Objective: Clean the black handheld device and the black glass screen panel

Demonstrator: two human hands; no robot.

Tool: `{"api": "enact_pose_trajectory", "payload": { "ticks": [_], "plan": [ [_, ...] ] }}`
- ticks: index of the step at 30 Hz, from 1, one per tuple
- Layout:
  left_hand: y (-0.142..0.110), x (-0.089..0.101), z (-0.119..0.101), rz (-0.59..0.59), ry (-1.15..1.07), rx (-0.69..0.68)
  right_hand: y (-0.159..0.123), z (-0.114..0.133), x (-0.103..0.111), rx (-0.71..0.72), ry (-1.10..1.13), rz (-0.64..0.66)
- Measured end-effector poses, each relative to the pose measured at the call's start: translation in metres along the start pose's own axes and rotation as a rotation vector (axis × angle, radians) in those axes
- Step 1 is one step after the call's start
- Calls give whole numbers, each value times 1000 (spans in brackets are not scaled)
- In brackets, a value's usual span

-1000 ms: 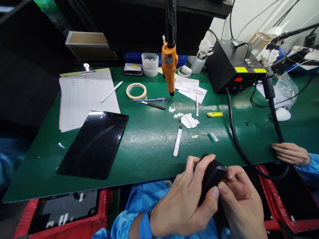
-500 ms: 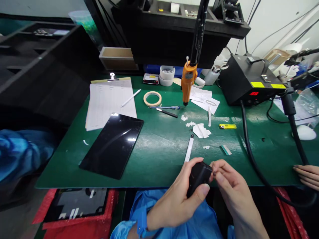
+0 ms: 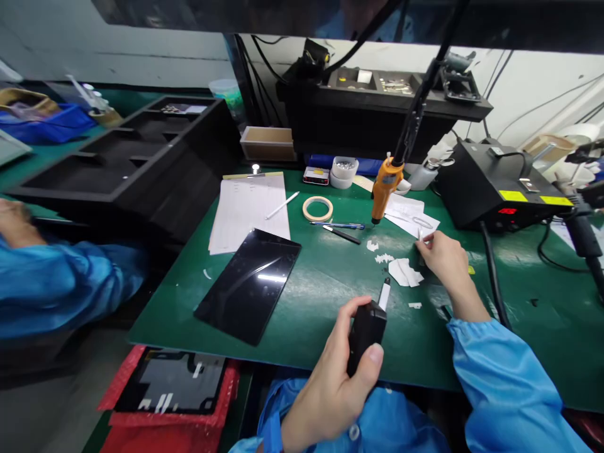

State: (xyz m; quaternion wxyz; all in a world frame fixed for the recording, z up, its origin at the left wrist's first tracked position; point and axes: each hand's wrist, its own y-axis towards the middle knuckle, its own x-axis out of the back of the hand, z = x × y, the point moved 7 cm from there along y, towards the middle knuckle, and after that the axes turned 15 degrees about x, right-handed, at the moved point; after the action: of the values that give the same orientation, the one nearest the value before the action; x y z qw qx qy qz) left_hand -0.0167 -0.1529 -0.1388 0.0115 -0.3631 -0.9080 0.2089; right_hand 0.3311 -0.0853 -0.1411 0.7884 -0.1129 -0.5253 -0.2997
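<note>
Head view: left hand (image 3: 336, 391) clasped black device (image 3: 366, 335), likely to steady it; one o'clock from it, right hand (image 3: 446, 259) pinched white tool (image 3: 419, 233).

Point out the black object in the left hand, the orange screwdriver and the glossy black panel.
Black object (image 3: 365, 330): head view, middle of its dark body.
Orange screwdriver (image 3: 385, 188): head view, middle of its orange housing.
Glossy black panel (image 3: 248, 286): head view, middle of its shiny face.

A blocky black object (image 3: 367, 330) tilts in the left hand (image 3: 333, 387), a slim whitish tool (image 3: 420, 233) at the right hand (image 3: 443, 257).
</note>
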Motion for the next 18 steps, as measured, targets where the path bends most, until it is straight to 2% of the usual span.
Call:
{"api": "enact_pose_trajectory", "payload": {
  "ticks": [3, 6, 9, 12, 13, 15, 17, 18],
  "plan": [
    [2, -3, -7, 20, 5, -7, -2, -5, 5, 8, 24, -39],
    [4, -7, -11, 36, 10, -13, -22, -4, 21, 83, 146, -132],
    [6, -14, -11, 59, -7, -12, -64, 3, 45, 176, 331, -204],
    [9, -22, -13, 70, -5, 0, -121, 13, 73, 233, 454, -291],
    [10, -26, -14, 71, 6, -3, -140, 14, 84, 220, 481, -367],
    [11, -34, -19, 74, 47, -34, -179, 8, 110, 138, 579, -685],
    [11, -43, -24, 87, 93, -70, -213, 7, 129, 187, 639, -979],
    [11, -48, -26, 97, 112, -84, -225, 6, 135, 210, 675, -1069]
  ]
}}
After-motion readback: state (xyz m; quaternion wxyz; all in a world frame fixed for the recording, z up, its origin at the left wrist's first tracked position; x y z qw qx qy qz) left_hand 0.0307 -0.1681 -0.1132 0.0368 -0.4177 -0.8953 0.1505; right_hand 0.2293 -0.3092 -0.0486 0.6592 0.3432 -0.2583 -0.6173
